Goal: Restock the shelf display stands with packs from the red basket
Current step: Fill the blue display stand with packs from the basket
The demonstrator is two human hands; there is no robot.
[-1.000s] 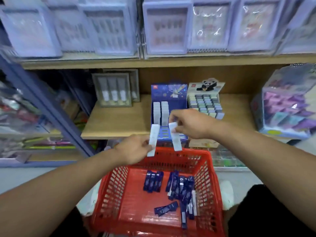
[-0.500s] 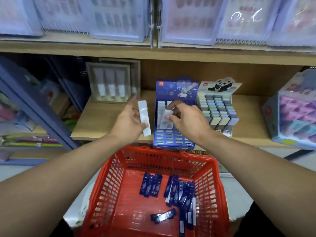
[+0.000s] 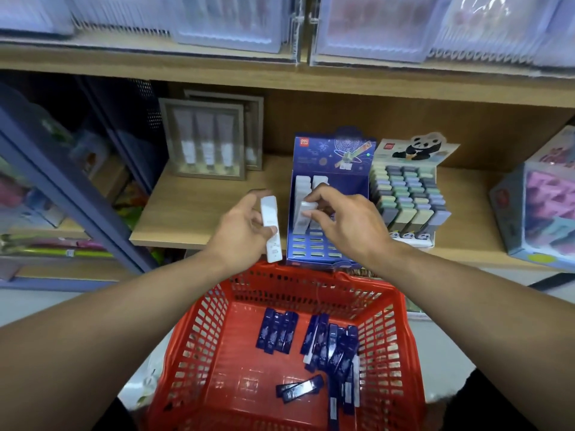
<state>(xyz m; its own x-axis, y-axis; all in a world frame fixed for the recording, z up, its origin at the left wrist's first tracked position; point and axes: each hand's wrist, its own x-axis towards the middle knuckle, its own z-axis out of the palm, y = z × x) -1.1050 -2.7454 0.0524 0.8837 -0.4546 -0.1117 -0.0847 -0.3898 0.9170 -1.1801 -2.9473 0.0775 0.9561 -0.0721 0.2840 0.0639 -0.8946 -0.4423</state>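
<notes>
I read the right hand (image 3: 345, 219) as the working hand. Its fingertips pinch a white pack (image 3: 303, 214) that stands tilted in the left column of the blue display stand (image 3: 329, 169), with the pack's long axis running up the stand's sloped face, lower end toward me. The slot it belongs to lies directly under those fingertips, so I judge the coming move to be a short push down and away, along that axis, not sideways.

The left hand (image 3: 245, 227) grips a second white pack (image 3: 271, 233) between thumb and curled fingers. This pack is held near upright, long axis almost parallel to the stand's columns, just beside the stand's left edge. It is the next one due, and the left hand is the nearer hand to the left column once the right hand clears.

Containers:
- Blue display stand, on the wooden shelf (image 3: 199, 219): white packs fill the upper rows of its two left columns; the lower rows show bare slots.
- Red basket (image 3: 199, 331), below the shelf edge and between my forearms: loose dark blue packs (image 3: 329, 346) lie on its floor, mostly right of centre, with one small group (image 3: 277, 334) apart to the left.
- Panda display stand (image 3: 407, 194), touching the blue stand's right side: rows of pastel blocks, apparently full.
</notes>
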